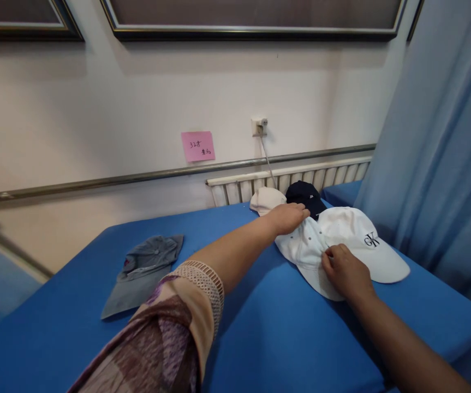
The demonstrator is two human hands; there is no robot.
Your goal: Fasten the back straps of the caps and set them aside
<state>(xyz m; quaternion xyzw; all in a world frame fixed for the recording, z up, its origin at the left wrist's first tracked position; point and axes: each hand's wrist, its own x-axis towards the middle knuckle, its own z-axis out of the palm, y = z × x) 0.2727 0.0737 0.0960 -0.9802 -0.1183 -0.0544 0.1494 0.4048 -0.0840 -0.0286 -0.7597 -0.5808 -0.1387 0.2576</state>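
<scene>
A pale whitish-blue baseball cap (303, 244) lies on the blue-covered table at the right, between my two hands. My left hand (291, 217) reaches across to its far edge with bent fingers closed on the fabric. At its near right side, my right hand (346, 270) pinches the cloth between thumb and fingers. Behind the pale cap and to its right is a white baseball cap (352, 234) with a black monogram. Past my left hand sit a cream cap (267, 198) and a navy cap (304, 195), each partly covered.
A grey-blue cap (147, 267) lies on the left of the blue-covered table (251, 327). Behind stand a radiator (235, 192) and a wall socket (258, 127) with a cord. A pink note (198, 146) is stuck to the wall. Blue curtain (435, 147) hangs at right.
</scene>
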